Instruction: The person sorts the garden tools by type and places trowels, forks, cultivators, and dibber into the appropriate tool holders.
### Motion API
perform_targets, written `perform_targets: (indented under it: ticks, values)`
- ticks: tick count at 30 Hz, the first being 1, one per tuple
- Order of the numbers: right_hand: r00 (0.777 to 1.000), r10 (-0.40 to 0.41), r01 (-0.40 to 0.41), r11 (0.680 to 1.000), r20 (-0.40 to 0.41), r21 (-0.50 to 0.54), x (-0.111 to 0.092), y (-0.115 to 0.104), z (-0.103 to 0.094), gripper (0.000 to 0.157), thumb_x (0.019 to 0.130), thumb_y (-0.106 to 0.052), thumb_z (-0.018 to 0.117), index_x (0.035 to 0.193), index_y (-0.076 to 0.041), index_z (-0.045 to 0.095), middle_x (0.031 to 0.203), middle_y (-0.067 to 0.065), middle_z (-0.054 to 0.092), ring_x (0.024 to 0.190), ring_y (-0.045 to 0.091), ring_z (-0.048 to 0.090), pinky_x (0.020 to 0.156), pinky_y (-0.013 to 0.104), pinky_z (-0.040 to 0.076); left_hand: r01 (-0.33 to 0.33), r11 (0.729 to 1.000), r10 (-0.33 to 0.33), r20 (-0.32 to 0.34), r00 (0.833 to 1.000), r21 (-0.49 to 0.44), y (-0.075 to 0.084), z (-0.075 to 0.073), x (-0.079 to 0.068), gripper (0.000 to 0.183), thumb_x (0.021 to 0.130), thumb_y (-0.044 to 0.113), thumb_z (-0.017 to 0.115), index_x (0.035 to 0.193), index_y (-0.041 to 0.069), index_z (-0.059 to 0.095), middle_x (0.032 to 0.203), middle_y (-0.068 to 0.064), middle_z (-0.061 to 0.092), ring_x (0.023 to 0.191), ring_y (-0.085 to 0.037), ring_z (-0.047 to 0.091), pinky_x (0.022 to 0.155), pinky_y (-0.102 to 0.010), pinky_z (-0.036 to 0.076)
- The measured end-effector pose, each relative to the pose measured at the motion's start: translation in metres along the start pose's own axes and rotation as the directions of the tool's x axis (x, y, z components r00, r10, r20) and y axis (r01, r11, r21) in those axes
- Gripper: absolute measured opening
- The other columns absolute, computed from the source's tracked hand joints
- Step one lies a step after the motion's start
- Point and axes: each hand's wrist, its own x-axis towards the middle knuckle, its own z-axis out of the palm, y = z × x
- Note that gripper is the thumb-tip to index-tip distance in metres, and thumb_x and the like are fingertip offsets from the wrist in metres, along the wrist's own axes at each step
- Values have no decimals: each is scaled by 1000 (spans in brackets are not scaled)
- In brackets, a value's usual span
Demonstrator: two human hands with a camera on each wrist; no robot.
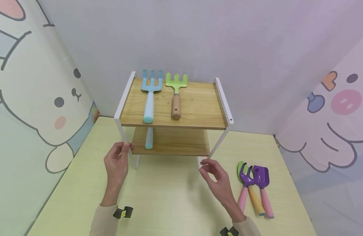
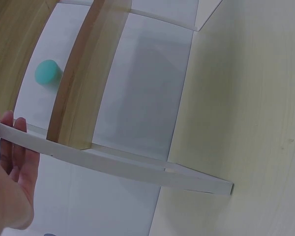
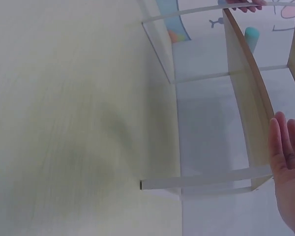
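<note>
A two-tier wooden shelf rack with white metal side frames stands on the table. My left hand holds its left front leg, thumb on one side and fingers on the other. Beside the right front leg is my right hand, fingers loosely bent in the head view, fingertips by the lower shelf's edge. A light blue hand fork and a green hand fork with a wooden handle lie on the top board. A pale blue handle shows on the lower board, its far end hidden.
Right of the rack, a purple hand fork with a pink handle overlaps a green-headed tool with a yellow handle. Next to them lies a purple shovel. Cartoon-printed curtains enclose the table's back and sides.
</note>
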Motion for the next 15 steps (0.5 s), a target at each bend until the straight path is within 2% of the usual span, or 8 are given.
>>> perform_targets:
  ticks: [5, 12, 15]
  values:
    - [1000, 26, -27, 1000, -11, -17, -10, 4, -11, 35, 94, 11, 67, 127, 2, 62, 116, 25, 65, 102, 14, 68, 91, 25, 57, 5, 1000, -5, -3, 1000, 23, 0, -1, -1, 15, 102, -1, 60, 98, -14, 65, 90, -2, 73, 88, -9, 70, 88, -17, 55]
    - [997, 61, -62, 997, -39, -43, -24, 11, -25, 34, 95, 10, 66, 128, 5, 61, 119, 13, 67, 103, 17, 68, 91, 24, 56, 5, 1000, -5, -7, 1000, 9, 0, -1, -1, 14, 102, -3, 60, 98, -15, 65, 89, -4, 73, 87, -10, 70, 87, -17, 55]
    - [996, 72, -75, 996, -49, -54, -29, 14, -31, 35, 95, 10, 66, 129, 6, 60, 119, 13, 67, 103, 17, 68, 91, 23, 56, 6, 1000, -6, -2, 1000, 13, 0, 0, -1, 14, 102, -2, 60, 98, -15, 65, 90, -3, 73, 88, -10, 70, 88, -17, 55]
